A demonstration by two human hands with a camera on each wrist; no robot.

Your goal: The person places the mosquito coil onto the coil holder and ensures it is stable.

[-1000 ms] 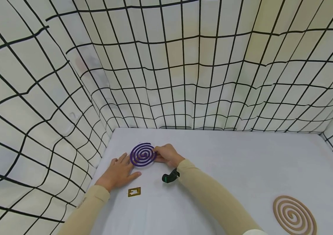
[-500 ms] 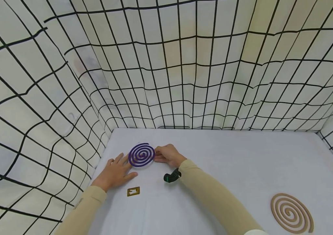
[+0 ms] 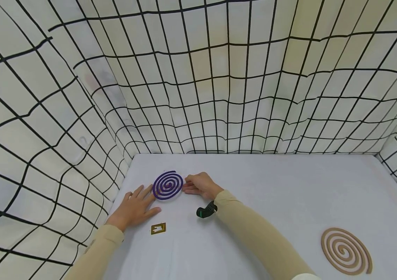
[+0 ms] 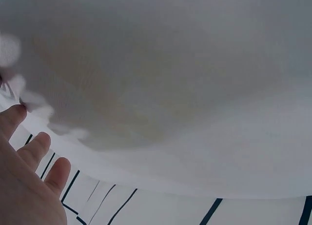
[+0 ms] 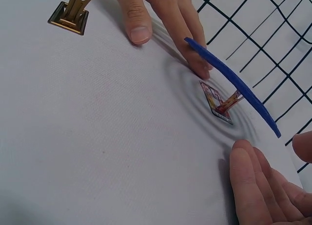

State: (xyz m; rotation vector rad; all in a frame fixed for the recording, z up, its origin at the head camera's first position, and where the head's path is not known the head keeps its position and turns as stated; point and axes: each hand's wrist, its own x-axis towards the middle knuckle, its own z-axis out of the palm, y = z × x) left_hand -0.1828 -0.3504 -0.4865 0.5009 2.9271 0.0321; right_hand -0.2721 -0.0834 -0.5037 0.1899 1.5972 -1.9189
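At far left, a black cord net (image 3: 28,163) hangs in crooked squares before pale, smooth sheeting. A tan knit sleeve (image 3: 97,249) leads to the left hand (image 3: 133,210), whose grip is spread, its straight fingers lying low over the white, finely woven surface (image 3: 271,194). A brass-coloured stand (image 5: 68,19), a shiny rectangular base with a forked upright strip, stands near the thumb. Just beyond the left fingertips is a purple spiral (image 5: 238,82), one slim band wound into flat rings; seen edge-on from the right wrist, it is a thin blue strip, tilted, above a second metal stand (image 5: 225,106) whose strip appears to meet its underside. Just right of the spiral, the right hand (image 3: 201,186) keeps its grip apart, fingers extended side by side, thumb separate and pinching nothing. A dark, curved device (image 3: 206,210) sits at that wrist, beside another tan sleeve (image 3: 261,229). Well apart at right, a tan spiral (image 3: 342,249) lies flat.
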